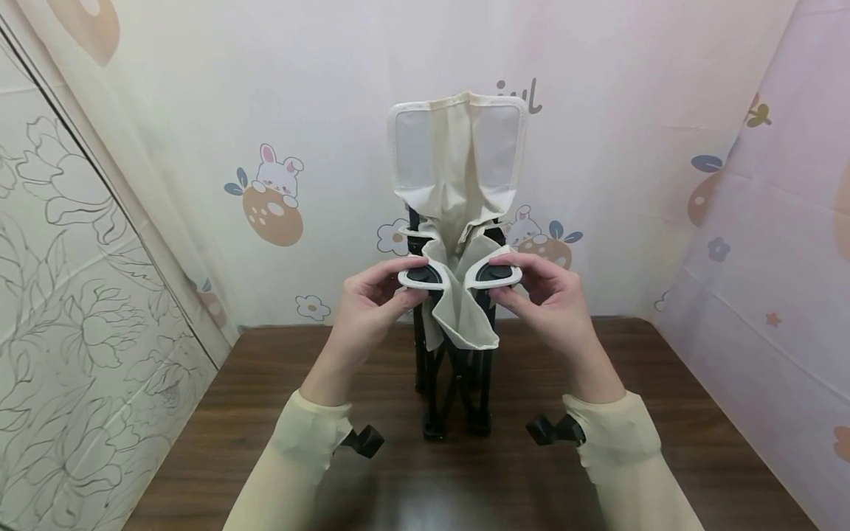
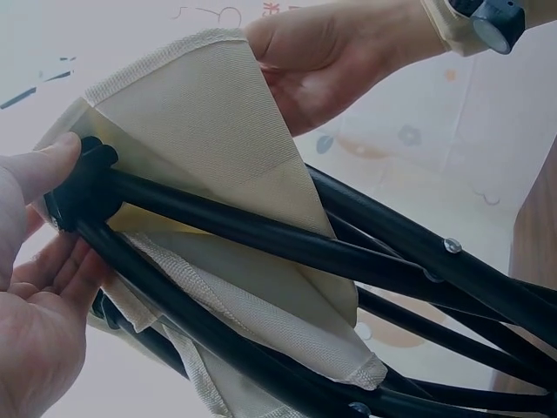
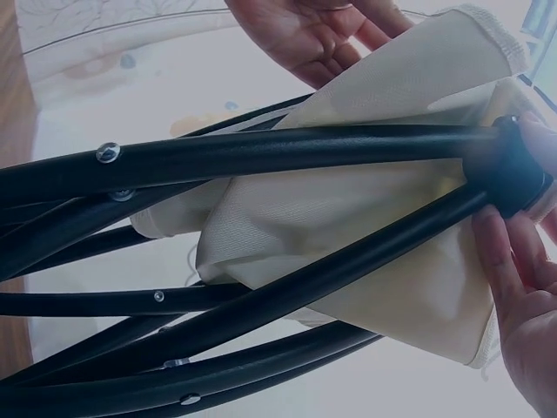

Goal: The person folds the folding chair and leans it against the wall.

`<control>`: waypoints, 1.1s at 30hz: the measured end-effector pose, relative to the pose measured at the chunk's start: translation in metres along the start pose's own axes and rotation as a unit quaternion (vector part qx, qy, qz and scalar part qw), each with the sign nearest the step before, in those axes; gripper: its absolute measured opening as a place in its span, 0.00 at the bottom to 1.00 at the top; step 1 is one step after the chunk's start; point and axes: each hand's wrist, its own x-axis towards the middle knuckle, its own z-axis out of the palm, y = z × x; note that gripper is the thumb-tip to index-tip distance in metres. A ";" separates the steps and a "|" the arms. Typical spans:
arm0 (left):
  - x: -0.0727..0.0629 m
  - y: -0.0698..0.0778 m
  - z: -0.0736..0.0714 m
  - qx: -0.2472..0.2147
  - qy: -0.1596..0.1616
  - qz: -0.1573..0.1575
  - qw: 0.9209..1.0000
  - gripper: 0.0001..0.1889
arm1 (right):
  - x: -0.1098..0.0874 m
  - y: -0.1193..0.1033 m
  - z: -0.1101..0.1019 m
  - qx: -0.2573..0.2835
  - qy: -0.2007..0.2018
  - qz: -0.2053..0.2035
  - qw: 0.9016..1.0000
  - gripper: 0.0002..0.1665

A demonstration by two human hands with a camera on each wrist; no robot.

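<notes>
A small folding chair with a cream fabric seat (image 1: 458,310) and black tube legs (image 1: 430,383) stands upright, partly folded, at the middle of the table. Its backrest (image 1: 413,147) rises behind, the cloth creased down the centre. My left hand (image 1: 375,291) pinches the left front corner of the seat, thumb and fingers on the black plastic joint (image 2: 87,187). On the other side my right hand (image 1: 547,291) pinches the right front corner at its black joint (image 3: 505,165). Between the two corners the seat cloth sags in a fold. The fingertips are partly hidden by the cloth.
The chair's feet (image 1: 434,428) rest on a dark brown wooden table (image 1: 299,457). A pale curtain (image 1: 319,110) with rabbit prints hangs close behind, and a flower-patterned panel (image 1: 73,332) stands at the left. Black wrist mounts (image 1: 364,441) stick out from both sleeves.
</notes>
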 end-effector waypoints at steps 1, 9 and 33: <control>0.000 0.000 0.000 0.001 0.000 0.000 1.000 0.21 | 0.000 0.000 0.000 0.001 -0.001 -0.001 1.000 0.27; 0.002 -0.002 0.003 0.004 -0.004 0.009 1.000 0.21 | 0.002 0.002 0.001 -0.003 -0.011 -0.006 1.000 0.27; 0.005 -0.003 0.010 0.011 -0.016 0.025 1.000 0.21 | 0.005 0.004 0.001 -0.002 -0.032 -0.022 0.999 0.28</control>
